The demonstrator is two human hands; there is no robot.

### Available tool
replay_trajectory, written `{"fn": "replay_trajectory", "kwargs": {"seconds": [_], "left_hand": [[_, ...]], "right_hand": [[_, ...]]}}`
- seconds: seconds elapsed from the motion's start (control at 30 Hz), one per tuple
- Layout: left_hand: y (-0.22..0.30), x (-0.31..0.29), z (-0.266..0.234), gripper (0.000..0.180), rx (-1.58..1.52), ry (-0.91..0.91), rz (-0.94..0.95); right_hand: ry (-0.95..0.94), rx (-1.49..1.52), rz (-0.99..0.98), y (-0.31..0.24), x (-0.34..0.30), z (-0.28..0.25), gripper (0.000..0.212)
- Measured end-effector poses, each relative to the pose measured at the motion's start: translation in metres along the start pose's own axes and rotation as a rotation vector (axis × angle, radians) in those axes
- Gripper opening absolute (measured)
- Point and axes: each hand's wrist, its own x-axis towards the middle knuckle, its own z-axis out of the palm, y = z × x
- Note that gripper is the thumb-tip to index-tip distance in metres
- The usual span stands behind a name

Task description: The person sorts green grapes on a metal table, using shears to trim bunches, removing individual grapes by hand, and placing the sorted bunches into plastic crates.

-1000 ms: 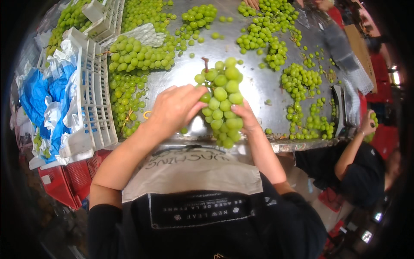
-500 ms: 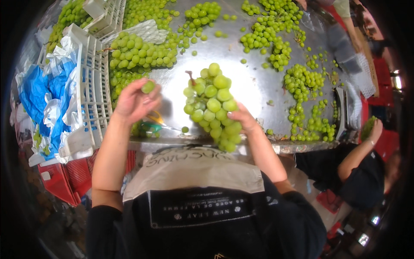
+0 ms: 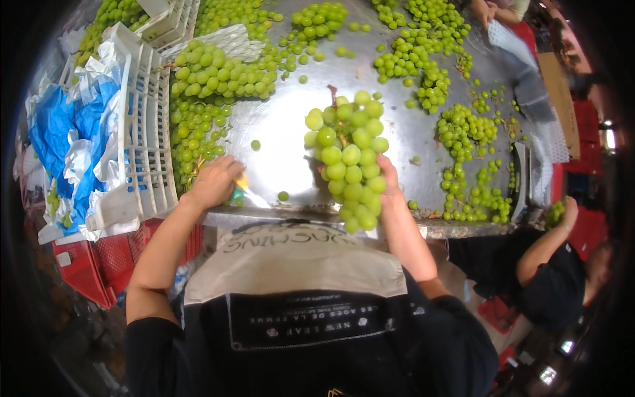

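Observation:
My right hand grips a bunch of green grapes from its right side, holding it up over the metal table; most of those fingers are hidden behind the fruit. The brown stem stands up at the bunch's top. Near the table's front edge, my left hand is closed over the handles of a pair of scissors, yellow and green; the curled fingers partly hide them. A loose grape lies on the table just beyond that hand, and another grape is by the front edge.
At left stands a white plastic crate with blue and white paper in it. Grape bunches are heaped beside it. More bunches lie along the right of the metal table. A co-worker's hand holds grapes at far right.
My left hand has let go of a single grape, now on the table, and moved down onto the scissors. The bunch in my right hand has shifted a little right.

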Motion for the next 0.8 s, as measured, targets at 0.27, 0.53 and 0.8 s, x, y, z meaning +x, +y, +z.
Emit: {"fn": "replay_trajectory", "kwargs": {"seconds": [0.27, 0.53, 0.8], "left_hand": [[0.002, 0.000, -0.007, 0.045, -0.019, -0.096, 0.068], [-0.006, -0.005, -0.006, 0.045, -0.159, -0.063, 0.031], [0.023, -0.009, -0.066, 0.040, -1.254, -0.119, -0.332]], "right_hand": [[-0.013, -0.052, -0.014, -0.004, -0.006, -0.001, 0.065], [-0.057, -0.134, -0.083, -0.014, -0.007, 0.014, 0.063], [0.169, -0.445, -0.191, -0.029, -0.009, 0.049, 0.076]]}}
